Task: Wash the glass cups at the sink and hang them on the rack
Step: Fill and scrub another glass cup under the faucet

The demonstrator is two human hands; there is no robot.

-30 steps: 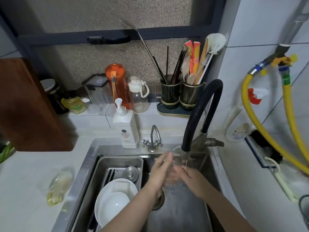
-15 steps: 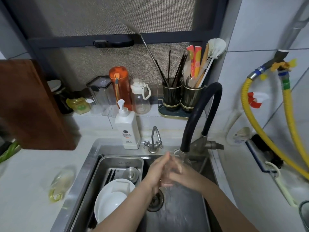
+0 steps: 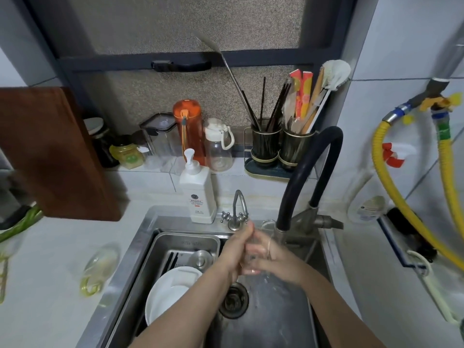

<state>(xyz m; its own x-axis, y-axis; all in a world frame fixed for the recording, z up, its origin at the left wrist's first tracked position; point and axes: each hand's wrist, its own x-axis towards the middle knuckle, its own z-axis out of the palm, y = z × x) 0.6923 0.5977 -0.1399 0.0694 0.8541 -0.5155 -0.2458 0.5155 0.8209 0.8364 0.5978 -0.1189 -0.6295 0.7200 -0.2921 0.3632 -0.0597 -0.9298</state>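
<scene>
Over the sink point(image 3: 288, 322), both hands wrapped around one clear glass cup point(image 3: 256, 249): left hand point(image 3: 236, 249) with fingers curled round its near side, right hand point(image 3: 276, 258) with fingers curled round the far side, thumbs close together. Just past the fingertips, the end of the black tap point(image 3: 280, 226) and the small metal tap point(image 3: 237, 214), very close. Below the fingers, open dark sink floor with the drain point(image 3: 233, 300); left of the left hand, the steel tub point(image 3: 185, 241) edge, white plates point(image 3: 170, 295) inside.
</scene>
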